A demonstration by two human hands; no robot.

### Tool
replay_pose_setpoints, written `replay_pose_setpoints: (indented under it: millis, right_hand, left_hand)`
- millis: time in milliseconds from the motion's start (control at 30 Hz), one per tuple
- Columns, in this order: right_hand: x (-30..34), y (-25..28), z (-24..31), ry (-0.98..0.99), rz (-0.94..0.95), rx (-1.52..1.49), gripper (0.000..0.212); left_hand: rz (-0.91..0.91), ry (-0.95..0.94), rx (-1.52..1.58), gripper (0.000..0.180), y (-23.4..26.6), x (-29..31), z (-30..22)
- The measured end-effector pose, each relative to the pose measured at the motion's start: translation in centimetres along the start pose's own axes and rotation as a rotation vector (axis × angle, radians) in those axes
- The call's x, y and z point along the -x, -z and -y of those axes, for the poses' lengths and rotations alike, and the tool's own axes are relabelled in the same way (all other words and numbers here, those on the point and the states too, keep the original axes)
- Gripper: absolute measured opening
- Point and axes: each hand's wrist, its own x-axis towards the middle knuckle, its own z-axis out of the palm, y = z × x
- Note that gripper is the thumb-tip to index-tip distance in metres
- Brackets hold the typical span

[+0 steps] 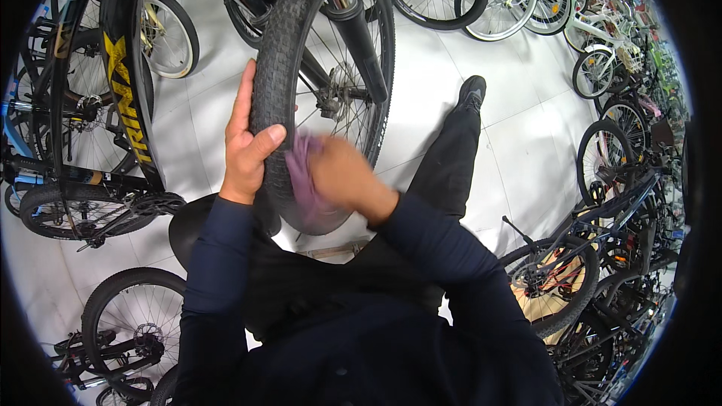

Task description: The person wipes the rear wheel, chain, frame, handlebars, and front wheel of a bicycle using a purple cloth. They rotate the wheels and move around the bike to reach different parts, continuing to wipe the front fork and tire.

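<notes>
A bicycle wheel with a black knobby tyre (282, 53) stands in front of me, held in a black suspension fork (361, 49). My left hand (248, 150) lies against the tyre's left side, its fingers stretched up along the tread and its thumb over the tread. On the tyre's lower right side my right hand (342, 173) presses a purple cloth (304, 180). That hand is smeared by motion, and its fingertips are hidden. Spokes and the hub (329, 100) show at the wheel's middle.
A black bicycle frame with yellow lettering (128, 68) rises close on my left. More bicycles crowd the right side, among them a dark one (553, 278). Several wheels line the far edge, one with a black tyre (440, 11). My shoe (471, 94) rests on the white tiled floor (519, 143).
</notes>
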Motion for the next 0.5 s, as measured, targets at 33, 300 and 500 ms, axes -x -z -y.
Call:
replay_pose_setpoints:
  millis: [33,300,500]
  right_hand:
    - [-1.8,1.8,-0.4,0.178,-0.272,0.188,0.018]
    - [-6.1,1.5,0.9,-0.088,-0.677,-0.485,0.021]
    - [10.2,-7.8,1.8,-0.215,-0.049,-0.232,0.033]
  left_hand:
    - [-0.003,-0.062,0.038,0.100,-0.3,-0.1,0.2]
    - [0.012,-0.064,-0.006,0.095,0.2,0.3,0.2]
    - [0.003,-0.063,-0.055,0.095,1.0,0.6,0.4]
